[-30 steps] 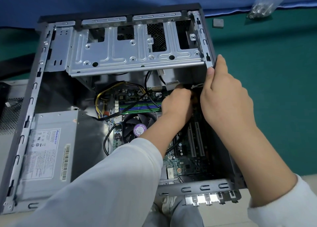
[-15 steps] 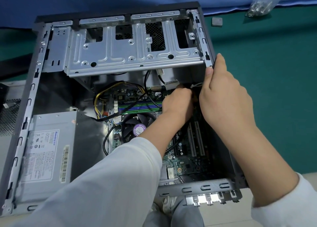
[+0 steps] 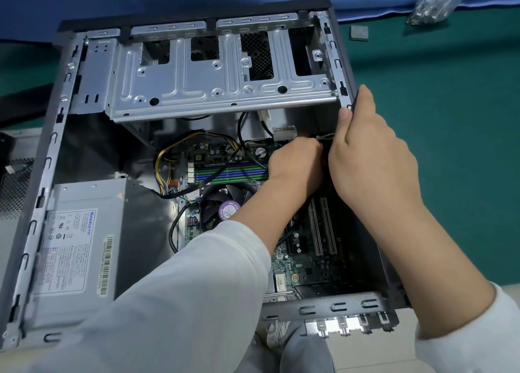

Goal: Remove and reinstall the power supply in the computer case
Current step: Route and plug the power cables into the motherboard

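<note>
Power supply (image 3: 76, 248), a grey metal box with a white label and barcode sticker, sits in the case's (image 3: 53, 147) near-left corner, its yellow-and-black cables (image 3: 168, 158) running to the motherboard (image 3: 304, 262). The case lies open on the green bench (image 3: 436, 147). My right hand (image 3: 371, 158) grips the case's right wall, steadying it. My left hand (image 3: 295, 164) is curled deep inside; what it holds I can't tell. I'd pull any connector straight, not by its wires.
</note>
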Motion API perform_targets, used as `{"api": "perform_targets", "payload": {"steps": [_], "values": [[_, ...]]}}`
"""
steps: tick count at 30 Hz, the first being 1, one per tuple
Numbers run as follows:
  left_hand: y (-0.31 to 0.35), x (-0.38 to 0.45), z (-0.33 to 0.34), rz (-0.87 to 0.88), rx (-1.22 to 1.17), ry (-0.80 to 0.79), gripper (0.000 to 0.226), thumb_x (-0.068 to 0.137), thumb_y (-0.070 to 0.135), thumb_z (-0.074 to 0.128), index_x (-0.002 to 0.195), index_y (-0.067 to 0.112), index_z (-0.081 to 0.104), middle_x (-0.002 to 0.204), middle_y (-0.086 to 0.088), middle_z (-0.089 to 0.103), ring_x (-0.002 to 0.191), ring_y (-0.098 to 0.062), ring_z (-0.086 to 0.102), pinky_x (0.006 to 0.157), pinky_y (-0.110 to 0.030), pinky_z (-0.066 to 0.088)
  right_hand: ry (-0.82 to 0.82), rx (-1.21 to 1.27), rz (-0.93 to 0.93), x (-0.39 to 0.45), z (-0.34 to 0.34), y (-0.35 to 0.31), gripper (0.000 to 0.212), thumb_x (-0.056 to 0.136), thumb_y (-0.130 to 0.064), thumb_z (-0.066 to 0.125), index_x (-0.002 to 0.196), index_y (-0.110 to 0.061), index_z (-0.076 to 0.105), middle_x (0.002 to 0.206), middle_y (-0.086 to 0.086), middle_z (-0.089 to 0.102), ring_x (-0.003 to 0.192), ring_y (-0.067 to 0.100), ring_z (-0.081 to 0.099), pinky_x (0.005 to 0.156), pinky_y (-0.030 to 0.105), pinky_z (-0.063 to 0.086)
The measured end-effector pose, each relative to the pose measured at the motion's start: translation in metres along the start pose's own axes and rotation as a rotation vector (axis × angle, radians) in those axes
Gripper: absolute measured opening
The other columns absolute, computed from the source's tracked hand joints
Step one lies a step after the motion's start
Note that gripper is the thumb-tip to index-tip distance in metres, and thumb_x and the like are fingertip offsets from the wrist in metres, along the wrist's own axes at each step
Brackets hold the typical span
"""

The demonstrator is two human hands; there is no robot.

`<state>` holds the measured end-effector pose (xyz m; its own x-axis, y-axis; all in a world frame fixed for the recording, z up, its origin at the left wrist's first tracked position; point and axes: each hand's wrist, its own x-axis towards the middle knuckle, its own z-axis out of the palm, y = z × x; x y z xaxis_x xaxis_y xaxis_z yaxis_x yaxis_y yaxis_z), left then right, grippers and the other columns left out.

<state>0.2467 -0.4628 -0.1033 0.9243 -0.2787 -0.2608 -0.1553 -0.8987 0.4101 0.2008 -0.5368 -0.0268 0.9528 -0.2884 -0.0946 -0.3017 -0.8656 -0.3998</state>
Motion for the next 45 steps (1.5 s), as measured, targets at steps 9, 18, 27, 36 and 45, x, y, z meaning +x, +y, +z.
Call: {"api": "perform_targets", "payload": {"steps": [9, 18, 27, 36, 45], "values": [[0.006, -0.004, 0.003, 0.067, 0.090, 0.020, 0.021, 0.095, 0.012, 0.045, 0.110, 0.011, 0.059, 0.110, -0.008, 0.059, 0.099, -0.030, 0.063, 0.068, -0.035, 0.042, -0.010, 0.020, -0.006, 0.000, 0.000, -0.001, 0.048, 0.103, -0.033, 0.020, 0.149, -0.018, 0.017, 0.129, 0.012, 0.053, 0.102, 0.039, 0.054, 0.069, 0.037, 0.026], [0.007, -0.004, -0.003, 0.029, 0.051, -0.019, 0.020, 0.094, 0.012, 0.046, 0.108, 0.010, 0.060, 0.109, -0.010, 0.061, 0.100, -0.033, 0.062, 0.070, -0.035, 0.040, -0.015, 0.022, -0.003, 0.001, 0.000, 0.000, 0.047, 0.103, -0.033, 0.020, 0.148, -0.018, 0.019, 0.128, 0.012, 0.054, 0.102, 0.039, 0.053, 0.069, 0.037, 0.026], [0.008, -0.005, -0.005, 0.010, 0.040, -0.009, 0.023, 0.094, 0.011, 0.045, 0.111, 0.008, 0.060, 0.112, -0.011, 0.061, 0.104, -0.034, 0.061, 0.071, -0.036, 0.040, -0.010, 0.010, -0.008, 0.002, 0.000, -0.001, 0.047, 0.103, -0.033, 0.021, 0.148, -0.018, 0.018, 0.128, 0.012, 0.053, 0.102, 0.039, 0.054, 0.069, 0.036, 0.026], [0.010, -0.004, -0.004, 0.001, -0.003, -0.018, 0.020, 0.094, 0.013, 0.044, 0.103, 0.009, 0.061, 0.105, -0.010, 0.063, 0.097, -0.031, 0.062, 0.066, -0.033, 0.040, -0.002, 0.007, -0.016, 0.001, 0.001, 0.000, 0.047, 0.103, -0.032, 0.020, 0.148, -0.018, 0.018, 0.127, 0.011, 0.054, 0.098, 0.037, 0.054, 0.068, 0.036, 0.026], [0.015, -0.004, -0.004, -0.168, -0.223, -0.011, 0.019, 0.094, 0.018, 0.042, 0.080, 0.013, 0.053, 0.097, -0.011, 0.065, 0.090, -0.033, 0.062, 0.069, -0.034, 0.045, 0.000, -0.008, -0.021, 0.001, 0.000, -0.003, 0.046, 0.103, -0.031, 0.020, 0.146, -0.016, 0.021, 0.123, 0.013, 0.055, 0.096, 0.039, 0.055, 0.068, 0.038, 0.031]]}}
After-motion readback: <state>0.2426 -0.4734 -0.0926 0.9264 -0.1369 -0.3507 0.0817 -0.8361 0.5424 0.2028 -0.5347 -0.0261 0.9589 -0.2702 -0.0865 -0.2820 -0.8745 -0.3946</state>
